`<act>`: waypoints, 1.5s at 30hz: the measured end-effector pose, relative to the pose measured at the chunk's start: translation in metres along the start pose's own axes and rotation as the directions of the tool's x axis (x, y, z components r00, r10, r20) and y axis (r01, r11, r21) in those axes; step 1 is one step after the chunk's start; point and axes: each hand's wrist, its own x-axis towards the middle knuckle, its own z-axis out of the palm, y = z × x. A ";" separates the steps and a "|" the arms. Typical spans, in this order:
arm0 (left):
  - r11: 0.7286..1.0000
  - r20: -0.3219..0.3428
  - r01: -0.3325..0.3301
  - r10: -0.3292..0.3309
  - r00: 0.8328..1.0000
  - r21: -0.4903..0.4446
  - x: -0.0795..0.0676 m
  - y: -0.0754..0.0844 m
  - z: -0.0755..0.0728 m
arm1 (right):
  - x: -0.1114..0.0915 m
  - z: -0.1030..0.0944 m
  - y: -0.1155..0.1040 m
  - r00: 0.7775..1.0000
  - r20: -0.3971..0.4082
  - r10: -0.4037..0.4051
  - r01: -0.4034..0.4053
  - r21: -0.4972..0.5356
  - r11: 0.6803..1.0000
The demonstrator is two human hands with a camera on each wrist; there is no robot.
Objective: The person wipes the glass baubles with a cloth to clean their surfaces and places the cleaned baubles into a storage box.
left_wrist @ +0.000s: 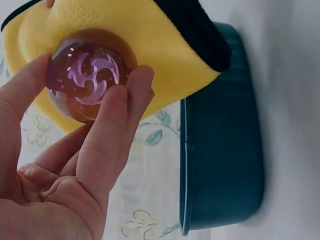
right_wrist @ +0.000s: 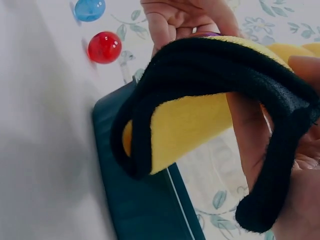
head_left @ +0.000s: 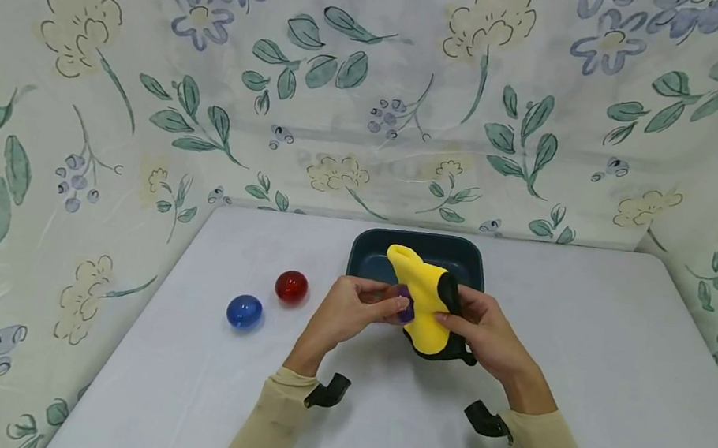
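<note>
Between its thumb and fingers my left hand (head_left: 343,316) holds a clear purple ball (left_wrist: 90,80) with a swirl shape inside. A yellow cloth with black edging (head_left: 422,291) is pinched by my right hand (head_left: 493,340), and it lies against the far side of the ball. In the right wrist view the cloth (right_wrist: 200,125) drapes in a curve, its black edge toward the camera and a black strap end hanging down. Both hands are raised in front of the dark teal bin (head_left: 368,254), whose inside is largely hidden by the cloth.
A red ball (head_left: 292,287) and a blue ball (head_left: 244,311) lie on the white table (head_left: 169,399), left of my left hand. Floral-patterned sheeting (head_left: 353,95) rises behind the table and along its sides.
</note>
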 end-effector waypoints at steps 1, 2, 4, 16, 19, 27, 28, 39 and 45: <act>1.000 0.004 0.001 -0.001 1.000 -0.004 0.000 0.000 0.000 | 0.000 0.000 0.000 1.000 0.005 -0.001 0.001 0.001 1.000; 1.000 0.006 0.002 -0.002 1.000 -0.005 0.000 0.000 0.000 | 0.000 0.000 0.000 1.000 0.012 -0.003 0.003 0.005 1.000; 1.000 0.004 0.009 -0.009 1.000 -0.006 0.001 0.000 0.001 | 0.000 -0.001 0.001 1.000 0.024 -0.008 0.008 0.020 1.000; 1.000 -0.119 -0.013 0.014 0.993 0.011 0.004 0.000 0.003 | 0.001 -0.003 0.008 0.999 0.037 0.027 -0.035 0.217 0.975; 0.999 -0.148 -0.030 0.036 0.988 0.044 0.003 0.001 0.003 | 0.001 -0.003 0.007 0.999 0.028 0.029 -0.035 0.235 0.971; 0.993 -0.161 -0.099 0.109 0.981 0.066 -0.002 0.005 0.003 | 0.003 -0.004 0.005 0.999 0.012 0.041 -0.043 0.249 0.968; 0.992 -0.161 -0.108 0.118 0.980 0.069 -0.002 0.005 0.004 | 0.003 -0.004 0.005 0.999 0.009 0.046 -0.047 0.249 0.967; 0.972 -0.191 -0.210 0.227 0.955 0.106 -0.003 0.002 0.013 | 0.003 -0.006 0.004 0.996 -0.010 0.088 -0.083 0.251 0.964; 0.974 -0.223 -0.219 0.227 0.948 0.061 -0.003 0.003 0.014 | 0.002 -0.006 0.004 0.996 -0.011 0.092 -0.085 0.272 0.958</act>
